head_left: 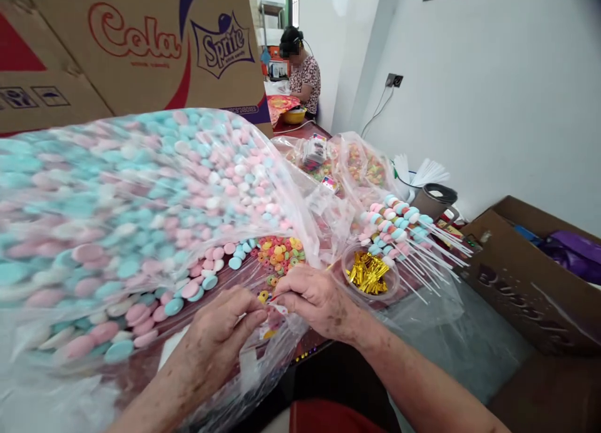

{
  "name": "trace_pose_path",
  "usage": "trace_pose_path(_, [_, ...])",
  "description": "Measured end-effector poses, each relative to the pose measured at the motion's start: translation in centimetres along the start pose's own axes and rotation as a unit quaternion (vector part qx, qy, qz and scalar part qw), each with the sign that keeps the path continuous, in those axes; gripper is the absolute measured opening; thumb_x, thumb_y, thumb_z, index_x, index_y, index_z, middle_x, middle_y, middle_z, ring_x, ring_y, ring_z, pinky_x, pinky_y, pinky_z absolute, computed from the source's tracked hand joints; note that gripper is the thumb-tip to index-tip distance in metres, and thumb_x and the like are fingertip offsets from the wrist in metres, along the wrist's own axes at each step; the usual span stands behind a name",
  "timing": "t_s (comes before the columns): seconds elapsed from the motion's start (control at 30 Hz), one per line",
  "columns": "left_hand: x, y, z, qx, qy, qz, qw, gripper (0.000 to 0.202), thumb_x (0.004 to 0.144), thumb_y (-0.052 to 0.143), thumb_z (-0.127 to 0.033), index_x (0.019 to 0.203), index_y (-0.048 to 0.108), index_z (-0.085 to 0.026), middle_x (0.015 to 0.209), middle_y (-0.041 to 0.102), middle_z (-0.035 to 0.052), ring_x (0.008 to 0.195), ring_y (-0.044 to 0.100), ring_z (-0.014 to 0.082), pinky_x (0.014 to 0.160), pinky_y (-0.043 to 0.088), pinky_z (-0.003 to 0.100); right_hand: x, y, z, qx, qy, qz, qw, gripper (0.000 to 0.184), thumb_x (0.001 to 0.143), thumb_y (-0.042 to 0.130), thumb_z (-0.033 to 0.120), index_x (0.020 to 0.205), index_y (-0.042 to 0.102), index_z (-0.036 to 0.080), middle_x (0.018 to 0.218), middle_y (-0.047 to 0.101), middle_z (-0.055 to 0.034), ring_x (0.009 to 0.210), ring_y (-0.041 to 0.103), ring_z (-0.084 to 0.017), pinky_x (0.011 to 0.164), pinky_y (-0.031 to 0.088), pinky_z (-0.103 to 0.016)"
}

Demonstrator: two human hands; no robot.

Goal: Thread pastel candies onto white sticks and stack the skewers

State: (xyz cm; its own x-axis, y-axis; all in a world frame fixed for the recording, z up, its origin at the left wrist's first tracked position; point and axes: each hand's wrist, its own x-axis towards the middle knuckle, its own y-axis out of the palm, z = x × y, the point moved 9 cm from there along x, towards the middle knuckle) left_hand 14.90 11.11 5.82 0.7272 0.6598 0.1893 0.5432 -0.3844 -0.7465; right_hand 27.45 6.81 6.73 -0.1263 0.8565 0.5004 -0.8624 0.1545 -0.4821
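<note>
Both hands meet at the table's near edge, over a small clear plastic wrapper (273, 323) with coloured print. My left hand (223, 326) is closed, thumb and fingers pinching at the wrapper's top. From the other side, my right hand (322, 300) pinches the same edge, where a bit of white and red shows between the fingertips. Just beyond the fingers lie loose ring-shaped gummy candies (282, 253) in orange, yellow and green. To the right of my right hand stands a clear round tub (397, 283) of gold twist ties (369, 273).
A large clear bag of pink, blue and white candies (141, 189) fills the left side, spilling forward. Candy skewers (399, 226) on white sticks lie right. Behind are a cardboard carton (141, 89), a bag of gummies (366, 164) and a grey mug (434, 198). A person (305, 76) sits farther back.
</note>
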Motion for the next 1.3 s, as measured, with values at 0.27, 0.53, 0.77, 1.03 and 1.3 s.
trace_pose_path(0.27, [1.2,1.5,0.0,-0.130,-0.095,0.001,0.987,0.025,0.090,0.053,-0.040,0.077,0.064,-0.023,0.066,0.063,-0.0012,0.059,0.055,0.0163,0.054,0.044,0.023,-0.2,-0.9,0.2,-0.155,-0.024,-0.067,0.985,0.048,0.105,0.029,0.041,0.064,0.044,0.023,0.062,0.050,-0.0009,0.063,0.047,-0.016,0.063,0.038,-0.029])
trace_pose_path(0.53, [1.4,2.8,0.5,-0.135,-0.109,0.036,0.984,0.035,0.094,0.051,-0.038,0.065,0.055,-0.020,0.060,0.051,-0.0037,0.058,0.046,0.0125,0.055,0.036,0.022,-1.0,-2.0,-1.3,0.015,0.085,-0.009,0.996,0.018,0.096,0.054,0.035,0.094,0.061,0.019,0.082,0.060,0.0000,0.075,0.054,-0.014,0.070,0.042,-0.025])
trace_pose_path(0.77, [0.9,3.4,1.0,-0.158,-0.099,0.043,0.981,0.029,0.093,0.054,-0.039,0.077,0.067,-0.020,0.071,0.061,-0.0016,0.068,0.052,0.0140,0.064,0.041,0.023,-1.6,-1.1,-2.5,0.067,0.178,0.018,0.982,0.014,0.091,0.060,0.033,0.092,0.064,0.020,0.073,0.058,0.0045,0.068,0.052,-0.011,0.064,0.042,-0.022])
trace_pose_path(1.03, [1.1,1.9,1.9,-0.156,-0.106,-0.021,0.982,0.032,0.086,0.059,-0.045,0.064,0.068,-0.024,0.061,0.062,-0.0008,0.060,0.055,0.0173,0.057,0.046,0.024,-4.8,-13.8,-1.7,-0.361,0.072,-0.220,0.903,0.020,0.098,0.045,0.027,0.103,0.064,0.019,0.097,0.069,-0.0098,0.092,0.062,-0.023,0.085,0.049,-0.037])
trace_pose_path(1.3, [1.7,2.3,1.9,-0.183,-0.088,-0.026,0.979,0.027,0.082,0.063,-0.041,0.064,0.072,-0.023,0.060,0.062,0.0003,0.059,0.056,0.0181,0.057,0.047,0.025,-10.2,-18.6,-6.7,-0.665,0.165,-0.054,0.726,0.021,0.094,0.050,0.017,0.085,0.069,0.016,0.078,0.067,-0.0118,0.080,0.056,-0.027,0.073,0.042,-0.039])
